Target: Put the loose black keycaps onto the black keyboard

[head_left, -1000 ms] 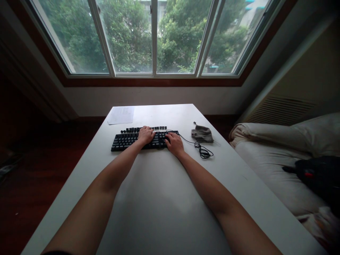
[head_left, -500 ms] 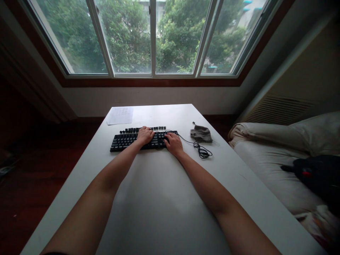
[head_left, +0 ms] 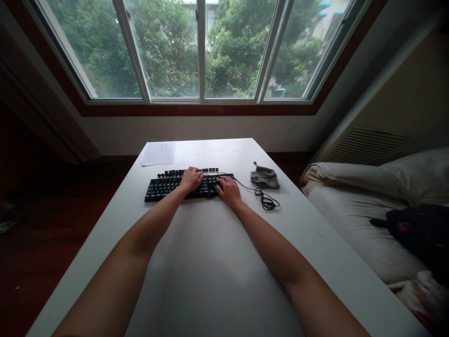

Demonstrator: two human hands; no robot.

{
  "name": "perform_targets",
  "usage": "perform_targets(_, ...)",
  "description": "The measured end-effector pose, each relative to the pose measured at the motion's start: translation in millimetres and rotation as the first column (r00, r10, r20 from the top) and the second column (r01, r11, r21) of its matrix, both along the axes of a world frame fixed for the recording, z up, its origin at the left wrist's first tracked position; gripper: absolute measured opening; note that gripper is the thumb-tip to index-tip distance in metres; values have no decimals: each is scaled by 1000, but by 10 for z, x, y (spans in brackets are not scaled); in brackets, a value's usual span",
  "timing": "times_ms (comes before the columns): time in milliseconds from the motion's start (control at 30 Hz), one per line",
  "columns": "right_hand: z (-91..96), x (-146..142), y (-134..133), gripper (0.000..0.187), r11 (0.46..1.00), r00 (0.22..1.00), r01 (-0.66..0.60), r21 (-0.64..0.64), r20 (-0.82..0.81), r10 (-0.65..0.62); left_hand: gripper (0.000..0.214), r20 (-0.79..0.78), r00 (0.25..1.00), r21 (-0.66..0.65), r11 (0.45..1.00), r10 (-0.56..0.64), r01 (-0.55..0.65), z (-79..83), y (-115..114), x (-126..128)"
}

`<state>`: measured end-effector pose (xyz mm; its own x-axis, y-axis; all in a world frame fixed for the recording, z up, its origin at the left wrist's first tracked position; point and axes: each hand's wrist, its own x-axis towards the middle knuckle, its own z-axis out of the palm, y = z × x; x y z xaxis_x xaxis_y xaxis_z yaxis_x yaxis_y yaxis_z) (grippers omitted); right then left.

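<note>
A long black keyboard (head_left: 163,188) lies partly under the left grip (head_left: 191,179) and right grip (head_left: 229,189); how closed, I can't tell.

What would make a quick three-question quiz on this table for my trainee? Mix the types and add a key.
1. Which is nearer the coiled cable: the left hand or the right hand?
2. True or false: the paper lies near the far left corner of the table.
3. Fill in: a row of small black pieces lies along the ____ side of the keyboard.

Key: 1. right hand; 2. true; 3. far.
</note>
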<state>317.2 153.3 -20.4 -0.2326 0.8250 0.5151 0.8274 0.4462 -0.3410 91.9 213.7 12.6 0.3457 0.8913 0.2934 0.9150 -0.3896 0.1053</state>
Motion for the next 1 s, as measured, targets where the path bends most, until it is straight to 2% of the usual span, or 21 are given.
perform_targets(200,5,-1,-4,29,1000,1000,0,-6,-3,0,34,26,997,78,995,-70,68,154,-188,-187)
perform_targets(300,6,-3,-8,29,1000,1000,0,-9,-4,0,33,13,992,99,988,-123,121,177,-338,-344)
perform_targets(467,-5,-1,-1,29,1000,1000,7,-3,2,-7,28,-8,962,108,957,-272,271,106,-583,-532)
perform_targets(600,-8,3,5,29,1000,1000,-1,17,5,1,20,42,939,131,934,-340,332,-7,-693,-542)
perform_targets(700,-4,4,-1,29,1000,1000,3,9,6,-3,14,148,938,130,947,-312,295,-91,-715,-493)
perform_targets(833,-5,8,-4,29,1000,1000,4,-9,8,-4,20,288,939,123,979,-191,162,-154,-717,-415)
perform_targets(1000,-19,6,11,29,1000,1000,-3,2,-2,3,31,316,945,121,991,-88,52,-160,-746,-364)
